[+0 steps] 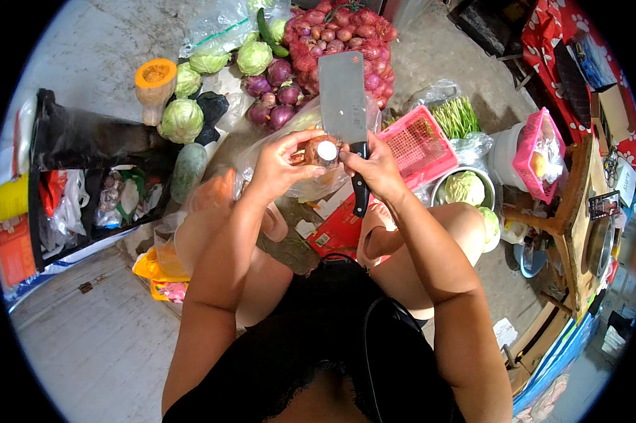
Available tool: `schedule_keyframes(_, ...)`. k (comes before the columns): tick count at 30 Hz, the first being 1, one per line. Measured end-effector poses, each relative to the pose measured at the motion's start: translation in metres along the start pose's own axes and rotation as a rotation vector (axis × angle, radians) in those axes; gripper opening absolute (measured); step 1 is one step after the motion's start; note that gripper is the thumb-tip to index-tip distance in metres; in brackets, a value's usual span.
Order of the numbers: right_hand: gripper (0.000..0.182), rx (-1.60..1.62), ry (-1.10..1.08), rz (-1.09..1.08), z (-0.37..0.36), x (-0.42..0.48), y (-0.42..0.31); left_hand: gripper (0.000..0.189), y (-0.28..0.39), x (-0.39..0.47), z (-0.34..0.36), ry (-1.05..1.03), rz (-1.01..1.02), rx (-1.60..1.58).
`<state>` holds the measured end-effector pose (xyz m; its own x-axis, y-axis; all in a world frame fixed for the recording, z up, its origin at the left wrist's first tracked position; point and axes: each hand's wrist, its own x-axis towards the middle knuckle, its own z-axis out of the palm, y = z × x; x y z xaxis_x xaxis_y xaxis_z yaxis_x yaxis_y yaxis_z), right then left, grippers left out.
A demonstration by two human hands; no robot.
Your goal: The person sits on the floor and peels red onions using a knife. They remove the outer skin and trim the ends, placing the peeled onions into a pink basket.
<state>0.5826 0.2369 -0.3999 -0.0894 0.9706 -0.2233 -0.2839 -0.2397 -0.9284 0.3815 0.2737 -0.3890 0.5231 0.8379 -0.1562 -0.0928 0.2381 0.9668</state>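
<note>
My left hand (282, 165) holds a brown root vegetable (317, 150) with a round white cut face turned up; its kind I cannot tell for sure. In my right hand (375, 166) is a cleaver (342, 95), gripped near the top of its black riveted handle, the broad blade pointing away from me. My right thumb reaches toward the cut end of the vegetable. Below both hands lies a clear plastic bag (302, 119) on the floor. A pink plastic basket (421, 148) stands just right of my right hand.
Ahead are a red net sack of onions (344, 39), loose purple onions (282, 115) and cabbages (182, 120). A cut pumpkin (155, 87) and a wax gourd (188, 172) lie left, near a black shelf (98, 140). Right are a metal bowl (438, 196) with cabbage and a wooden table (574, 227).
</note>
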Motion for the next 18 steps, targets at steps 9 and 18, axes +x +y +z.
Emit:
schedule_keyframes(9, 0.018, -0.169, 0.125, -0.063, 0.009, 0.009, -0.001, 0.058, -0.018, 0.000, 0.000, 0.071, 0.025, -0.144)
schedule_keyframes(18, 0.016, 0.036, 0.080, -0.069, 0.017, 0.013, -0.001, 0.052, -0.019, -0.002, -0.008, 0.079, -0.016, -0.385)
